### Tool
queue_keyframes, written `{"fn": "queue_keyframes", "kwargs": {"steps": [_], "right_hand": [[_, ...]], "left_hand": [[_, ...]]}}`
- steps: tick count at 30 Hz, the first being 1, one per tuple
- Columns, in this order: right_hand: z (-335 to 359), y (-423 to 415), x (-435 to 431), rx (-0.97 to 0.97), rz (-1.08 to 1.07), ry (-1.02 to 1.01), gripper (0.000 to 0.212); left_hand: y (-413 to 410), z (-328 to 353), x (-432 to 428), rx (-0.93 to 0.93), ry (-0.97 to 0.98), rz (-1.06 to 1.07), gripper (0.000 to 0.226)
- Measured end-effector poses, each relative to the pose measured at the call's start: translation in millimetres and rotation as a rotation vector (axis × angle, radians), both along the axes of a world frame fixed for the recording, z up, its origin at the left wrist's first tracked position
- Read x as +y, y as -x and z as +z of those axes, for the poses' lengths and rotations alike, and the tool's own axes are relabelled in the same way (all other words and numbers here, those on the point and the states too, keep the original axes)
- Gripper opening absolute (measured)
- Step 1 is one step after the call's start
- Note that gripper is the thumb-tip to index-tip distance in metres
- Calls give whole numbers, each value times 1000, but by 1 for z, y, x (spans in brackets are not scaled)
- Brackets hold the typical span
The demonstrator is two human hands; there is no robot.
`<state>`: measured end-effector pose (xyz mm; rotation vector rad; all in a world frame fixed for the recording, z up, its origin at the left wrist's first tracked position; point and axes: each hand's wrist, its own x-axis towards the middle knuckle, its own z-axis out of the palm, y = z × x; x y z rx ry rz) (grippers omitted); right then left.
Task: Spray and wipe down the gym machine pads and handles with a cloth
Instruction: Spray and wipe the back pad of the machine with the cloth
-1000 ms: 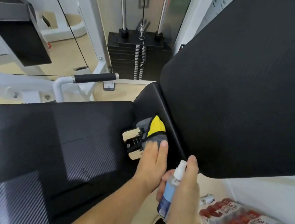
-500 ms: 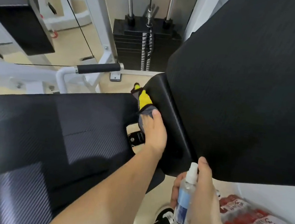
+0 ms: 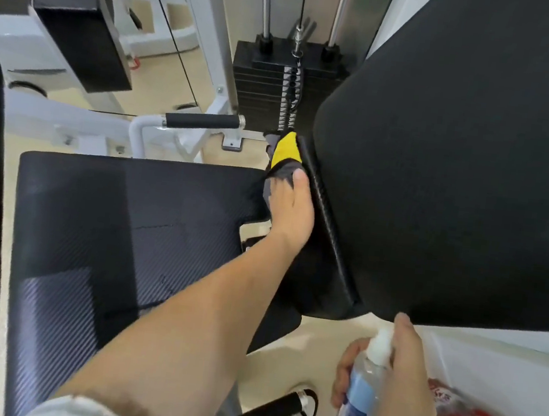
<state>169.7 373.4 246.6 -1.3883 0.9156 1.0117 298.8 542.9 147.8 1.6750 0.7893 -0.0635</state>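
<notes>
Yellow-grey cloth (image 3: 284,156), black ribbed pad (image 3: 460,160)

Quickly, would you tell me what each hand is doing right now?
Left hand: open, pressing the cloth on the pad edge.
Right hand: gripping the spray bottle.

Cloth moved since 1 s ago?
Yes. The cloth, under the left hand, slid along the back pad edge toward the weight stack.
</notes>
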Motion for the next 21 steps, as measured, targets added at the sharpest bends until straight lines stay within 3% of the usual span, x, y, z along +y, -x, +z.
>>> {"fn": "queue_keyframes", "kwargs": {"steps": [3, 6, 8, 9, 10, 12, 14, 16, 21], "right_hand": [[-3, -9, 16, -56, -46, 47, 90], [-7, -13, 35, -157, -55, 34, 78], [-10, -15, 43, -208, -76, 8, 73], [-9, -19, 46, -209, -124, 1, 73], [-6, -24, 48, -217, -165, 31, 79], [-3, -40, 51, -276, -173, 53, 90], [8, -59, 54, -283, -132, -8, 81], [19, -74, 59, -219, -113, -53, 89], [9, -66, 66, -210, 31, -131, 86]], "left_hand": [[34, -30, -10, 151, 173, 101, 65], [100, -40, -37, 282, 527, 126, 71], [133, -39, -63, 285, 831, 96, 41], [141, -24, -70, 240, 855, 43, 35], [140, -16, -72, 223, 804, 24, 33], [116, -8, -56, 134, 495, -109, 31], [75, 3, -27, 150, 292, -114, 51], [44, -9, 3, 111, 116, -102, 57], [61, -28, -12, 184, 354, 106, 63]]}}
